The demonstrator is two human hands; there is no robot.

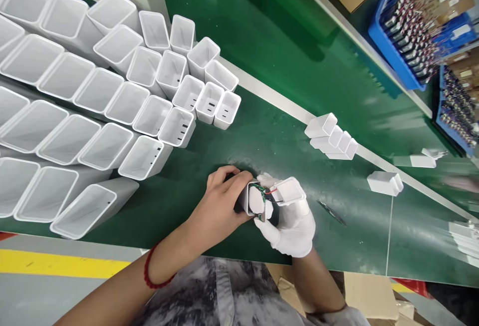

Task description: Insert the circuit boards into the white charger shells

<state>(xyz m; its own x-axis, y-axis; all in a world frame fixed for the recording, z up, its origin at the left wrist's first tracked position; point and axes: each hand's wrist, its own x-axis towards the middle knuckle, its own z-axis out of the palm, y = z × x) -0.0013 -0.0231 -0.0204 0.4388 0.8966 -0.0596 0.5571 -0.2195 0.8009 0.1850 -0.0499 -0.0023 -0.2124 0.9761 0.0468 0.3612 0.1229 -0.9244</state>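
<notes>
My bare left hand [219, 201] is wrapped round a small white box-shaped housing [245, 199], its open end facing right. My right hand [295, 228], in a white glove, has its fingers closed on a green circuit board [263, 192] at the mouth of that housing. Whether the board is partly inside is hard to tell. A red and a dark wire run from the board to a white rectangular end cap [290, 190], which lies against the gloved palm. Gloved fingers cover part of the board.
Rows of open white housings [88, 139] stand on the green table [262, 131] to the left. A thin dark tool [331, 212] lies right of my hands. Closed white units [333, 139] sit further right. Beyond the table edge is a blue bin [385, 31] of wired parts.
</notes>
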